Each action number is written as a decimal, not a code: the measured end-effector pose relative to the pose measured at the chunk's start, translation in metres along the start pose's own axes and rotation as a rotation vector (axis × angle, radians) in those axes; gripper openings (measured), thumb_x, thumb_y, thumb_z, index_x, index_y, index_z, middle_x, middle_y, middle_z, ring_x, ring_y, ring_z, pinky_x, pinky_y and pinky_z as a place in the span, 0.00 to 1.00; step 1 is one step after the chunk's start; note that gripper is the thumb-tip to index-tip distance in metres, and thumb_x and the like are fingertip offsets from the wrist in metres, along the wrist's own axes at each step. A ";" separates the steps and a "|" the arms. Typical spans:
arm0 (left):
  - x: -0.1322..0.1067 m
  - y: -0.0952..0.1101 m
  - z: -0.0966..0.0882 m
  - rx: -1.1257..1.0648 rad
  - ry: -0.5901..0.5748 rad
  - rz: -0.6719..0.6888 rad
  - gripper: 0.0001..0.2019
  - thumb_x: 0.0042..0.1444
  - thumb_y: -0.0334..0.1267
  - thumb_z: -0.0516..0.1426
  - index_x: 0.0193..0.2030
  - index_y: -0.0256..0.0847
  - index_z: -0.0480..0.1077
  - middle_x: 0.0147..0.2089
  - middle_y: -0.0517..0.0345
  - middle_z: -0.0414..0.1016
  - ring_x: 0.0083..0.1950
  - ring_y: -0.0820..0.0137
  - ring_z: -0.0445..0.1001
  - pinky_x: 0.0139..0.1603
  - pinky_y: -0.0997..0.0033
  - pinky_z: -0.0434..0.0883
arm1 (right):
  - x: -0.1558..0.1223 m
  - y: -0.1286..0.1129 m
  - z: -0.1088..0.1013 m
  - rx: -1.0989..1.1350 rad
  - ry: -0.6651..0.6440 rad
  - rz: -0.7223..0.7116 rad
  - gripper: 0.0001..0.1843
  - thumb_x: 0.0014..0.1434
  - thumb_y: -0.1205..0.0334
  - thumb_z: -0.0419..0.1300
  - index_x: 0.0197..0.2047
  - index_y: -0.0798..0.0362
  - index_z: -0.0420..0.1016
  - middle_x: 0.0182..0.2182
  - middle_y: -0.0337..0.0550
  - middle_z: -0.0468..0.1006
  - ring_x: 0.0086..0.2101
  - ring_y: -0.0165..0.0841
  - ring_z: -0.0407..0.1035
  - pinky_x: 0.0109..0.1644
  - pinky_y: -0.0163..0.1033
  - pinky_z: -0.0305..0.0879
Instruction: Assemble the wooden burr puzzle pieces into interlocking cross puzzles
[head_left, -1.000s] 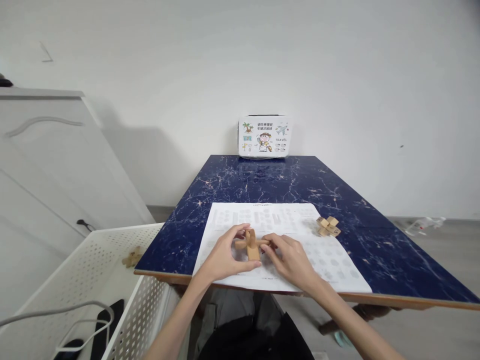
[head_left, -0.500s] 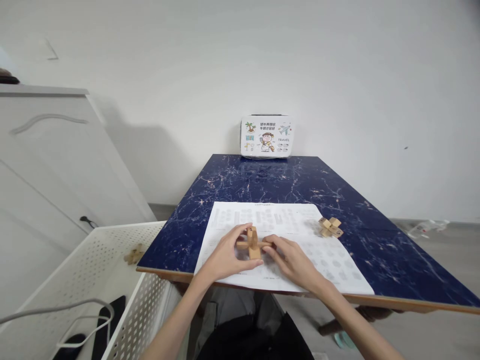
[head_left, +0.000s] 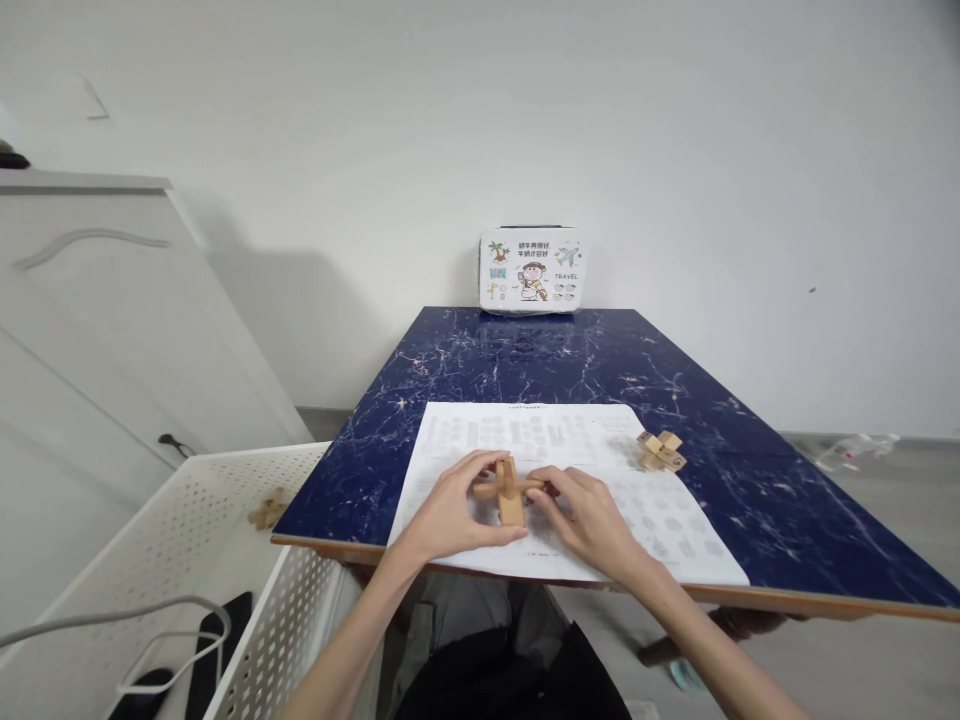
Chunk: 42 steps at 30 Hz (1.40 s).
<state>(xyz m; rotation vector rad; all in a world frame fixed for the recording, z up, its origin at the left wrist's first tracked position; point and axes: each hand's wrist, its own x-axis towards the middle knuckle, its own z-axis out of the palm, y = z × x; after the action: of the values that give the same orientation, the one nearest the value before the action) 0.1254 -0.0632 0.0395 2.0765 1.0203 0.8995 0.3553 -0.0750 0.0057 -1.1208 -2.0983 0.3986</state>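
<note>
Between my two hands is a wooden burr puzzle (head_left: 511,502), partly put together, with its sticks crossing each other. My left hand (head_left: 452,508) is closed round it from the left, index finger at the far end and thumb at the near end of one stick. On the other side, my right hand (head_left: 583,515) pinches the crosswise stick that points right. The puzzle is held just over a printed instruction sheet (head_left: 450,440), whose small diagrams are too faint to read. A second wooden burr puzzle (head_left: 661,452) rests at the sheet's right edge.
The blue marbled table (head_left: 525,360) carries a white cartoon-printed case (head_left: 532,270) at its back, against the wall. Left of the table stands a white perforated basket (head_left: 289,590) holding wooden pieces (head_left: 268,510), cables and dark items. A white cabinet (head_left: 97,300) is farther left.
The puzzle has tipped slightly between my hands, so its upright end leans lower and the near stick shows longer. Both hands keep nearly the same place and hold.
</note>
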 end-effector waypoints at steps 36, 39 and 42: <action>-0.002 0.000 0.002 0.043 0.030 0.003 0.40 0.44 0.46 0.74 0.64 0.47 0.67 0.62 0.51 0.74 0.61 0.56 0.74 0.64 0.56 0.71 | 0.001 0.000 0.000 0.016 0.003 0.013 0.07 0.74 0.58 0.53 0.48 0.46 0.72 0.34 0.40 0.81 0.34 0.38 0.74 0.40 0.40 0.64; -0.003 0.001 0.001 0.051 0.023 -0.016 0.41 0.44 0.47 0.74 0.65 0.47 0.66 0.63 0.51 0.73 0.61 0.55 0.74 0.64 0.55 0.71 | 0.001 0.001 0.001 0.039 -0.011 0.025 0.08 0.74 0.57 0.52 0.49 0.46 0.71 0.35 0.39 0.81 0.34 0.38 0.74 0.40 0.40 0.64; -0.004 0.001 0.001 0.056 0.018 -0.034 0.42 0.45 0.47 0.73 0.66 0.47 0.65 0.63 0.50 0.73 0.61 0.54 0.73 0.64 0.53 0.71 | 0.001 0.001 0.002 0.071 -0.034 0.033 0.09 0.75 0.56 0.51 0.49 0.46 0.71 0.36 0.40 0.81 0.35 0.38 0.74 0.40 0.40 0.65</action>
<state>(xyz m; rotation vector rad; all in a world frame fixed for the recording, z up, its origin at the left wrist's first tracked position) 0.1248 -0.0669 0.0389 2.0943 1.0991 0.8828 0.3539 -0.0733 0.0040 -1.1158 -2.0810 0.5077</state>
